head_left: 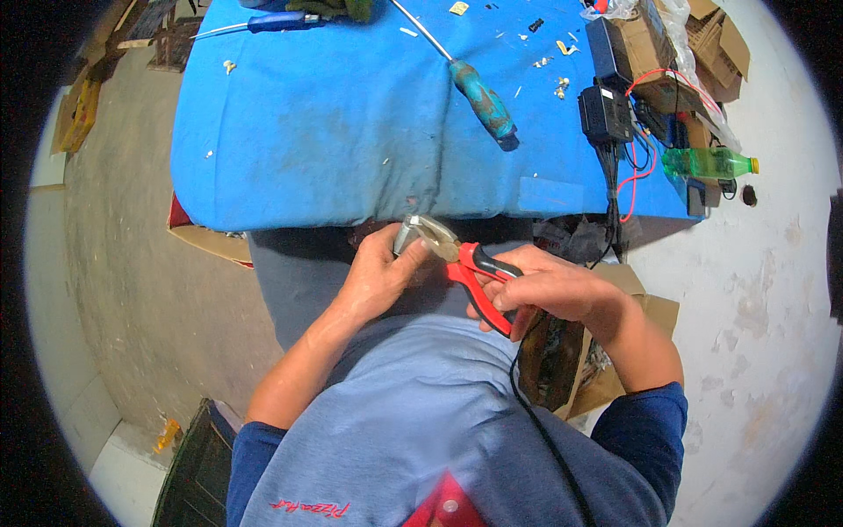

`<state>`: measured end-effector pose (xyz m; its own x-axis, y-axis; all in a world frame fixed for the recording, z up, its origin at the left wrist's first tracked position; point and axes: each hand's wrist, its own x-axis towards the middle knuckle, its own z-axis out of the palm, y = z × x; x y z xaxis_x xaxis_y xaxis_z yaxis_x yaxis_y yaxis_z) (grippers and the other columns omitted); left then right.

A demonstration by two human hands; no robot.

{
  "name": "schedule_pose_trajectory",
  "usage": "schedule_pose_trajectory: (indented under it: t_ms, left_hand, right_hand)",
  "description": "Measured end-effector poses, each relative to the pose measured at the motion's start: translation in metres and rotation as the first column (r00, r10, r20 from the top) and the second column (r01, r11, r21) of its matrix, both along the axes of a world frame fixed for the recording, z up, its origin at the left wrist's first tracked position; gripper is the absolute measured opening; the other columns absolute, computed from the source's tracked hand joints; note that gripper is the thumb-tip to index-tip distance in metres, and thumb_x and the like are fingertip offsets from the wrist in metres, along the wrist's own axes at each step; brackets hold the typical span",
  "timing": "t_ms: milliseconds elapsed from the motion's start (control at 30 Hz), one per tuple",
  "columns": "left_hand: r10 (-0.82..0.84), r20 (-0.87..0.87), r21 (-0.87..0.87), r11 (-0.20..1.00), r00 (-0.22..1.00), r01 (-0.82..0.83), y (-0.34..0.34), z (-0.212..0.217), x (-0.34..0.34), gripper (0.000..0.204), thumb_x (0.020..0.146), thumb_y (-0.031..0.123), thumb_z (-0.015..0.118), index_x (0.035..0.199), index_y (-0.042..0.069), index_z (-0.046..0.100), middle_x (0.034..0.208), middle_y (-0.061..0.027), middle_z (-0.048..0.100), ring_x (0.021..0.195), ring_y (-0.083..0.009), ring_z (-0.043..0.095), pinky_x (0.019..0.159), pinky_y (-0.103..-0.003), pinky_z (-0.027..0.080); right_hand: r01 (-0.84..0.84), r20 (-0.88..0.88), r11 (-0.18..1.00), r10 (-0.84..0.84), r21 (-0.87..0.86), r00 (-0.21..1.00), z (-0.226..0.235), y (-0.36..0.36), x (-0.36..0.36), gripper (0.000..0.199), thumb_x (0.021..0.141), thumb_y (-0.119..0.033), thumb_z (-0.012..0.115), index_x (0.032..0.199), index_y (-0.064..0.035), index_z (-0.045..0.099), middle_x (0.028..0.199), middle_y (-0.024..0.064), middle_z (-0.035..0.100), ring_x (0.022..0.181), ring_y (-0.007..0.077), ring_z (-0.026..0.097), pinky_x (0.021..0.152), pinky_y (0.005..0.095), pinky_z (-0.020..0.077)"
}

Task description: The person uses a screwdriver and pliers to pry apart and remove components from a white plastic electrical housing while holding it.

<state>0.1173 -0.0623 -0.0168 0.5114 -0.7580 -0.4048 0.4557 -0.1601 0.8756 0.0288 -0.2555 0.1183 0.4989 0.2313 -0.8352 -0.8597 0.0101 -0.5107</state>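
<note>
My right hand (527, 285) is closed round the red and black handles of a pair of pliers (470, 263). At the near edge of the blue-covered table, the pliers' metal jaws meet a small silvery metal piece (406, 235). That piece is held between the thumb and fingers of my left hand (384, 270); its exact kind cannot be made out. My left thumb lies close beside the jaws. Beyond my hands, a screwdriver (481, 101) with a worn teal handle lies on the blue cloth (307, 114).
A blue-handled screwdriver (279, 22) lies at the far left beside a dark green cloth (347, 7). Small scraps dot the table. On the right are a black adapter (606, 114) with cables, a green bottle (707, 162) and cardboard boxes (645, 44). A black cord (549, 439) crosses my front.
</note>
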Motion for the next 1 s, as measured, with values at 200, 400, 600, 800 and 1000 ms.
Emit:
schedule_pose_trajectory:
  t_ms: [200,400,600,800,1000]
  left_hand:
    - [0.038,-0.086,-0.050,0.998,0.996,-0.042,0.000,0.003,0.000,0.025,0.096,0.021,0.058,0.099,-0.003,0.062,0.073,0.0002,0.058,0.064,-0.0067,0.051,0.055,-0.025,0.042]
    - [0.037,-0.072,-0.074,0.996,0.997,-0.042,0.002,0.000,0.000,0.024,0.096,0.020,0.057,0.099,-0.003,0.061,0.072,0.0002,0.058,0.062,-0.0065,0.050,0.054,-0.024,0.042]
    - [-0.049,-0.094,-0.062,0.997,0.994,0.043,0.004,-0.008,0.000,0.036,0.096,0.034,0.057,0.104,-0.002,0.059,0.089,-0.0048,0.065,0.077,-0.0100,0.060,0.066,-0.027,0.051]
    - [-0.048,-0.049,-0.051,0.998,0.998,0.046,0.003,-0.008,-0.002,0.036,0.097,0.034,0.057,0.104,-0.001,0.059,0.089,-0.0049,0.064,0.076,-0.0100,0.059,0.065,-0.026,0.050]
    - [-0.042,-0.083,-0.046,0.998,0.996,0.038,0.003,-0.008,-0.002,0.033,0.097,0.032,0.056,0.102,0.000,0.060,0.088,-0.0035,0.064,0.078,-0.0095,0.059,0.066,-0.027,0.050]
  right_hand:
    - [0.063,-0.010,0.997,-0.063,0.034,0.998,-0.007,0.003,-0.006,0.044,0.078,-0.022,0.060,0.113,0.0043,0.058,0.096,0.0097,0.066,0.074,0.0111,0.061,0.056,0.0234,0.0540]
    - [0.111,0.013,0.991,-0.113,0.071,0.994,-0.017,0.009,-0.015,0.047,0.078,-0.018,0.059,0.117,0.0072,0.054,0.099,0.0144,0.066,0.075,0.0148,0.064,0.057,0.0238,0.0544]
    - [0.169,0.039,0.980,-0.174,0.104,0.984,-0.018,0.017,-0.022,0.048,0.079,-0.028,0.062,0.114,0.0042,0.055,0.099,0.0123,0.065,0.082,0.0180,0.066,0.060,0.0257,0.0536]
    - [0.181,0.067,0.978,-0.189,0.106,0.980,-0.016,0.020,-0.025,0.048,0.080,-0.035,0.064,0.109,0.0028,0.058,0.096,0.0100,0.065,0.082,0.0169,0.066,0.059,0.0251,0.0512]
    - [0.132,0.039,0.990,-0.134,0.059,0.990,-0.016,0.018,-0.022,0.052,0.081,-0.020,0.056,0.126,0.0061,0.050,0.099,0.0156,0.066,0.077,0.0164,0.066,0.057,0.0220,0.0507]
